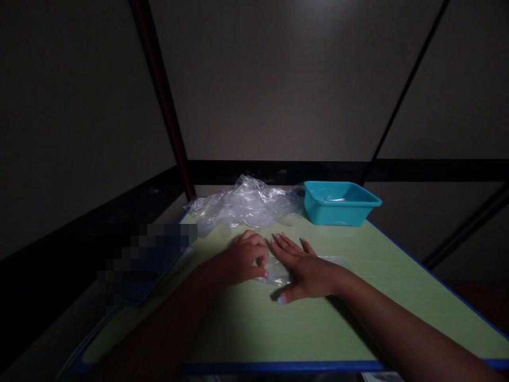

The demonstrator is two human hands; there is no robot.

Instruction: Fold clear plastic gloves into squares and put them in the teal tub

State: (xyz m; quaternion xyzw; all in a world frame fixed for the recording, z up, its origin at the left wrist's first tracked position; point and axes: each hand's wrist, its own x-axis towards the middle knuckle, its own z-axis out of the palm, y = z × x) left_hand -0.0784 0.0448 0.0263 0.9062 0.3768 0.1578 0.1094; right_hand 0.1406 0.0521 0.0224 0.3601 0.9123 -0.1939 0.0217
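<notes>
A small clear plastic bag [334, 261] lies flat in the middle of the green table [254, 323]. My right hand [304, 268] rests palm down on it with the fingers stretched out flat. My left hand [244, 260] sits beside it with the fingers curled, pinching the bag's left edge near the thumb.
A heap of crumpled clear plastic bags [242, 204] lies at the far left of the table. A teal plastic tub [338, 204] stands at the far right. A dark flat object [143, 276] rests at the table's left edge. Grey partition walls enclose the table.
</notes>
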